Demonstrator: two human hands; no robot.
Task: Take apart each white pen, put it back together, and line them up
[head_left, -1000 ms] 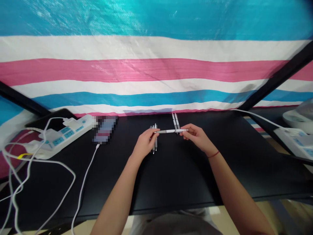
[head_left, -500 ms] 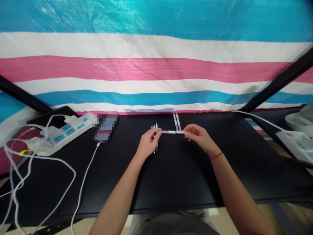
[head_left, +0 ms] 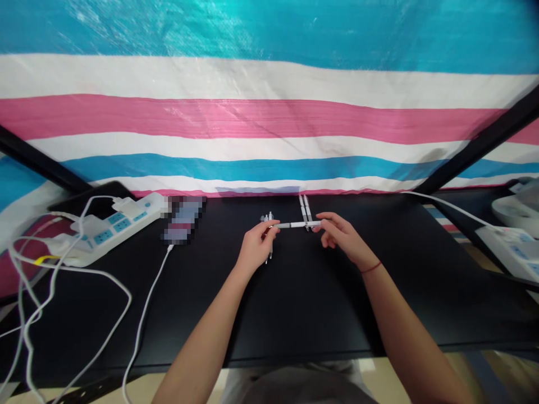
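Black tabletop (head_left: 303,308), striped sheet (head_left: 269,118) behind. White-grey pen (head_left: 298,225) crosswise between hands — left hand (head_left: 256,242) pinches one end, right hand (head_left: 342,234) fingers other (grip unclear). Likely working right end — next move calls for firm left pinch.

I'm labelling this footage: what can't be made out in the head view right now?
Head view throughout:
Held pen: left end covered by the left hand.
Pens beneath that hand: middles hidden by it, count unclear.
Phone: screen blurred by pixelation.
Power strip on the right: cut off by the picture's edge.
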